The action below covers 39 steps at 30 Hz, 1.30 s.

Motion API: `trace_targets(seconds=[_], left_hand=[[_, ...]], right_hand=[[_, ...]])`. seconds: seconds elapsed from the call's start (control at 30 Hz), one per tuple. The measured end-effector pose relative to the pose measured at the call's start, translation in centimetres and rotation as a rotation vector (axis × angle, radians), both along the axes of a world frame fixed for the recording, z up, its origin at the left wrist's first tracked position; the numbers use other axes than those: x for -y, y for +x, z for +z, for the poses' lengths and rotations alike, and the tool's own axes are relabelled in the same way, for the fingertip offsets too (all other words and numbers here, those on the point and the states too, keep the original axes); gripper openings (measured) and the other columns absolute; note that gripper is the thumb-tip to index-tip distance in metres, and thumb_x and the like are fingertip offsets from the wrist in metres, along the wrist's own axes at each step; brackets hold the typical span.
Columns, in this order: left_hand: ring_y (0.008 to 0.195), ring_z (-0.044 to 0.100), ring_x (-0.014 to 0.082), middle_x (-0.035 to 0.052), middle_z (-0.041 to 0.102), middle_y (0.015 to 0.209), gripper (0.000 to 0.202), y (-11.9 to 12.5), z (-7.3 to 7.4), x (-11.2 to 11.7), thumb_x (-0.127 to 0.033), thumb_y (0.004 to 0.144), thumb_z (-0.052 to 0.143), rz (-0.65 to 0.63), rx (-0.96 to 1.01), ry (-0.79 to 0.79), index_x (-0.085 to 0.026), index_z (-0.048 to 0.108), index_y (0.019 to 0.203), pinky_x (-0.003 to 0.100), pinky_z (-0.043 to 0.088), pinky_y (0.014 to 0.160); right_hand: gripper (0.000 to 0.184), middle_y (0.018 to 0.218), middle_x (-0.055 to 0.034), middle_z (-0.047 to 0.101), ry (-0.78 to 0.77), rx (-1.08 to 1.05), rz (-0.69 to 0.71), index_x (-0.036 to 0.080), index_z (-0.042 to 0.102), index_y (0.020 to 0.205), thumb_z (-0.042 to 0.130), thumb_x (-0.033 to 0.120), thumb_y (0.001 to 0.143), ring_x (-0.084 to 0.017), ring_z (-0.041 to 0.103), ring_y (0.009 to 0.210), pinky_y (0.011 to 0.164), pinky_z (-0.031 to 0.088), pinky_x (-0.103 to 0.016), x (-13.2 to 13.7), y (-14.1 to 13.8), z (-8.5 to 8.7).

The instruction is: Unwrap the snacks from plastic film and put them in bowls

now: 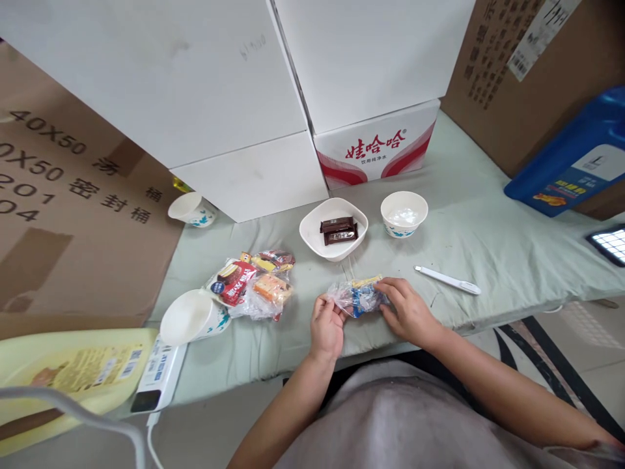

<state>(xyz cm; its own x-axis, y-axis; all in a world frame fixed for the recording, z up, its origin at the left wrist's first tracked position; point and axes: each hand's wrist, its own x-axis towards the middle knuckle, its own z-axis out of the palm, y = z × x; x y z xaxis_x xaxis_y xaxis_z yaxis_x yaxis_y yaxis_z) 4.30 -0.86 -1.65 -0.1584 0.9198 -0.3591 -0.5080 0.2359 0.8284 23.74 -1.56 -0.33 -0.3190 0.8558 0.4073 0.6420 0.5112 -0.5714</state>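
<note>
A small snack in a clear, blue and yellow wrapper (359, 296) lies on the pale green cloth near the front edge. My left hand (326, 327) pinches its left end and my right hand (407, 309) grips its right end. Behind it a white square dish (312, 236) holds two dark brown wrapped bars (338, 231). To the left lies a pile of several wrapped snacks (254, 283).
A white bowl (404, 213) stands right of the dish and a white pen-like stick (448, 280) lies beyond my right hand. Two paper cups (191, 317) (192, 210) lie tipped at left. White boxes (244, 98), brown cartons (63, 208) and a blue container (576, 159) ring the cloth.
</note>
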Motion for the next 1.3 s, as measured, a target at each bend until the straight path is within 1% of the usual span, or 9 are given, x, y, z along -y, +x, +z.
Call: trace_targets(seconds=[0.13, 0.23, 0.43, 0.6, 0.7, 0.8, 0.9, 1.13, 1.3], left_hand=[[0.068, 0.062, 0.0113, -0.0016, 0.064, 0.080, 0.039, 0.5, -0.1, 0.3, -0.045, 0.069, 0.077, -0.014, -0.015, -0.016, -0.020, 0.052, 0.085, 0.023, 0.052, 0.060], [0.062, 0.058, 0.0094, -0.0043, 0.060, 0.074, 0.037, 0.2, -0.1, 0.1, -0.040, 0.069, 0.077, -0.026, -0.055, 0.004, -0.021, 0.050, 0.086, 0.021, 0.049, 0.058], [0.071, 0.058, 0.0118, -0.0001, 0.059, 0.084, 0.019, -2.5, -0.3, -0.6, -0.024, 0.076, 0.060, -0.028, -0.477, 0.141, -0.021, 0.056, 0.094, 0.023, 0.048, 0.064], [0.114, 0.055, 0.0229, 0.0089, 0.058, 0.121, 0.023, -2.6, 0.4, -0.3, -0.015, 0.075, 0.058, -0.138, -0.956, 0.385, -0.020, 0.062, 0.097, 0.036, 0.046, 0.093], [0.105, 0.059, 0.0216, 0.0072, 0.063, 0.111, 0.023, -1.5, 0.7, -0.3, -0.021, 0.077, 0.064, -0.215, -0.944, 0.392, -0.021, 0.059, 0.099, 0.036, 0.047, 0.092], [0.092, 0.063, 0.0183, 0.0039, 0.065, 0.097, 0.031, -1.2, 0.7, -0.5, -0.024, 0.079, 0.065, -0.210, -0.921, 0.352, -0.022, 0.060, 0.109, 0.032, 0.049, 0.086], [0.089, 0.063, 0.0180, 0.0048, 0.066, 0.095, 0.025, -2.4, 0.5, -1.0, -0.024, 0.083, 0.060, -0.248, -1.001, 0.402, -0.021, 0.066, 0.107, 0.031, 0.050, 0.083], [0.085, 0.062, 0.0187, 0.0051, 0.062, 0.091, 0.015, -5.1, 0.7, -1.7, -0.023, 0.086, 0.055, -0.235, -1.260, 0.525, -0.021, 0.069, 0.087, 0.032, 0.053, 0.078], [0.108, 0.056, 0.0264, 0.0099, 0.060, 0.108, 0.017, -3.9, 2.4, -1.3, -0.017, 0.084, 0.056, -0.160, -1.537, 0.809, -0.023, 0.071, 0.091, 0.045, 0.047, 0.096]], right_hand=[[0.047, 0.124, -0.0158, 0.056, 0.043, 0.022, 0.048, 0.017, 0.048, 0.131, 0.060, 0.025, 0.087, -0.029, 0.052, 0.110, 0.093, 0.050, -0.049, 0.0, -1.2, 1.1], [0.020, 0.110, -0.0119, 0.064, 0.067, -0.004, 0.072, 0.019, 0.060, 0.109, 0.058, 0.025, 0.090, -0.025, 0.057, 0.097, 0.085, 0.053, -0.043, -0.7, -1.4, 0.9], [0.012, 0.086, -0.0067, 0.064, -0.001, -0.122, -0.089, 0.022, 0.058, 0.088, 0.048, 0.019, 0.094, -0.021, 0.062, 0.085, 0.075, 0.053, -0.037, -1.7, 1.6, 0.2], [0.016, 0.101, -0.0092, 0.064, -0.019, -0.143, -0.053, 0.023, 0.059, 0.105, 0.055, 0.030, 0.092, -0.023, 0.062, 0.098, 0.084, 0.054, -0.039, -0.7, 1.2, 0.9], [0.048, 0.117, -0.0134, 0.058, -0.053, -0.063, 0.063, 0.023, 0.053, 0.127, 0.065, 0.044, 0.085, -0.025, 0.061, 0.104, 0.082, 0.056, -0.040, -0.1, -1.0, 0.6], [0.033, 0.108, -0.0103, 0.059, -0.075, 0.011, 0.071, 0.024, 0.059, 0.119, 0.059, 0.040, 0.090, -0.020, 0.064, 0.088, 0.072, 0.056, -0.033, -0.3, -2.0, 0.2], [0.018, 0.091, -0.0061, 0.062, -0.053, -0.103, -0.005, 0.022, 0.064, 0.099, 0.047, 0.025, 0.096, -0.016, 0.063, 0.082, 0.073, 0.054, -0.030, -0.9, -0.8, 0.3], [0.014, 0.082, -0.0040, 0.066, -0.131, -0.208, -0.345, 0.022, 0.061, 0.089, 0.049, 0.030, 0.093, -0.018, 0.062, 0.071, 0.067, 0.053, -0.033, -1.8, 4.7, -0.4], [0.018, 0.100, -0.0106, 0.063, 0.027, -0.115, -0.369, 0.022, 0.059, 0.103, 0.046, 0.023, 0.091, -0.026, 0.061, 0.099, 0.087, 0.051, -0.046, -1.2, 4.5, 0.2]])
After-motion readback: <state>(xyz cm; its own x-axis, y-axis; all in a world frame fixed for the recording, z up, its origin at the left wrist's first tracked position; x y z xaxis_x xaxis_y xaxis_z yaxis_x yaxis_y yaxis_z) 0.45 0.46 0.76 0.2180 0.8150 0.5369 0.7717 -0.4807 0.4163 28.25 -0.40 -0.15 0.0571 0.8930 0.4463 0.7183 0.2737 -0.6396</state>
